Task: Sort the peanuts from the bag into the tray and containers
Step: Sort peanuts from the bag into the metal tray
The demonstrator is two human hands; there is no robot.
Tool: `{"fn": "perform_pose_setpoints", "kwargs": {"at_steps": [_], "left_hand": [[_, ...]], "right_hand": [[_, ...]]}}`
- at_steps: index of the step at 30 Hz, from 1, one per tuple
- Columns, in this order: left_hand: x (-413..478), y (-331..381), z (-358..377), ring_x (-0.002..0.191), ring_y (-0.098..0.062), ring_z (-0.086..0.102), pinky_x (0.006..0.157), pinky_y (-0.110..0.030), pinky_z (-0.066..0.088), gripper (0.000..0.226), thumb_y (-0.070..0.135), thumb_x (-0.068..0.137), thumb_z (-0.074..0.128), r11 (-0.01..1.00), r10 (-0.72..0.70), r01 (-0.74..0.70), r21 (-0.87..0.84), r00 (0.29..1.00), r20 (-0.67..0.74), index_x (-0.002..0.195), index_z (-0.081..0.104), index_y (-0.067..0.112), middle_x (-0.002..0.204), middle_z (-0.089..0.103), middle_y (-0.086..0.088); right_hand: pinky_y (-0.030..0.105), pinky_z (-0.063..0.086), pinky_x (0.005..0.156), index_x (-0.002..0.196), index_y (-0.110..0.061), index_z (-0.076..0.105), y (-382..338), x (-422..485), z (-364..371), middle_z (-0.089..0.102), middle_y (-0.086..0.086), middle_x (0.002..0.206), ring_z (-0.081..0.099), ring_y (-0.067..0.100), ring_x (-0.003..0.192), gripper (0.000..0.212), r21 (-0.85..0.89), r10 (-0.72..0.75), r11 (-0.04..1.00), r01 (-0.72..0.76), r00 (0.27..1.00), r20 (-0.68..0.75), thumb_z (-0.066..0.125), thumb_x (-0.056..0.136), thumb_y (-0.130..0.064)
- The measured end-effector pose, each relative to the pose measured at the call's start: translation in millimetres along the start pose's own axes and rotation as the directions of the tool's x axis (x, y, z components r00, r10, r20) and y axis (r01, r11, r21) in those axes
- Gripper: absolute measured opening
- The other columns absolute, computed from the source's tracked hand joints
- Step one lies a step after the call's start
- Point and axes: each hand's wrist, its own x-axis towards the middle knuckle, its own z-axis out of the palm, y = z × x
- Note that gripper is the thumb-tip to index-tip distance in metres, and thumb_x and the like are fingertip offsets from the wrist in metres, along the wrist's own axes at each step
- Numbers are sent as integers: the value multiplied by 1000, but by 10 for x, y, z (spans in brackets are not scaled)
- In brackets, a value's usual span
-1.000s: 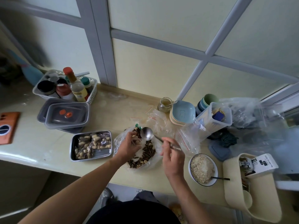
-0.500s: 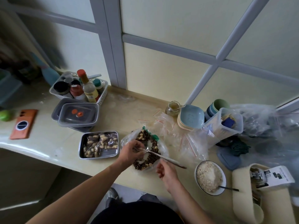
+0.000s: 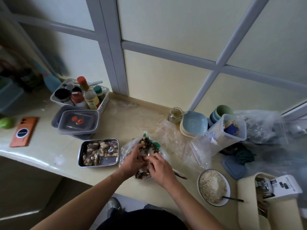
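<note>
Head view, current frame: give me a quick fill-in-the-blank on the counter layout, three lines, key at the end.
1. The left hand and right hand both work inside the plastic bag, which lies to the ____ of the tray.
2. The tray already holds peanuts and is made of ____.
3. The phone near the counter's left end is ____ in colour.
Missing words: right; metal; orange.

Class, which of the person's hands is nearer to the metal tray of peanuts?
Left. The left hand sits in the bag just right of the metal tray; the right hand is over the same bag, farther from the tray.
</note>
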Motion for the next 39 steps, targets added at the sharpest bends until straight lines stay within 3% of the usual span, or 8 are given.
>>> {"fn": "perform_pose_setpoints", "kwargs": {"at_steps": [6,12,17,20,24,28,32,39], "left_hand": [[1,32,57,98,6,68,88,-19,56,85,20,82,84,999,3,-4,42,999,32,151,35,28,108,72,15],[44,30,43,109,5,59,98,-23,51,96,28,73,89,990,44,-49,135,998,41,151,34,25,119,62,11],[83,82,18,115,-6,62,92,-35,59,91,59,62,85,998,6,-9,60,999,48,141,48,33,125,61,7],[122,126,26,103,-5,66,88,-34,60,69,61,68,83,996,10,-14,83,999,50,127,60,35,115,67,10],[130,207,47,96,-5,68,88,-31,59,43,40,78,86,999,-38,38,2,997,59,114,67,27,105,72,11],[79,350,51,79,-17,71,70,-24,56,30,21,87,81,962,-108,128,-240,990,92,103,64,3,91,75,-8],[-6,443,73,75,-24,69,65,-27,54,28,14,92,74,897,-163,185,-402,983,90,105,58,-6,87,73,-15],[-98,489,147,94,-36,69,91,-53,54,38,33,80,80,792,-203,232,-564,972,114,104,71,5,106,69,-31]], "right_hand": [[35,52,82,117,-17,66,54,50,-61,67,1,114,65,22,100,19,-88,13,996,-17,999,-50,53,103,-22],[22,43,54,99,-19,69,111,47,-73,60,-5,92,62,15,64,8,-215,-145,971,107,976,-165,69,91,-16],[29,58,57,106,-20,70,212,61,-71,62,-6,93,62,13,64,13,-207,-99,976,63,981,-167,68,94,-15],[23,55,60,103,-20,69,244,70,-93,65,-8,94,63,11,69,10,-134,-62,990,34,976,-209,67,95,-16],[9,38,65,97,-24,67,277,121,-166,63,-10,94,57,6,77,8,56,15,998,-6,985,-170,63,96,-17],[16,50,65,88,-27,64,298,128,-206,68,-11,81,65,6,74,15,367,180,924,-108,969,-167,63,96,-14],[27,56,63,88,-24,68,252,95,-261,73,-4,81,70,13,64,16,591,321,783,-194,940,-116,64,96,-11],[28,55,57,89,-22,70,53,15,-296,73,-2,76,69,17,57,18,645,364,748,-155,909,-204,64,95,-6]]}}
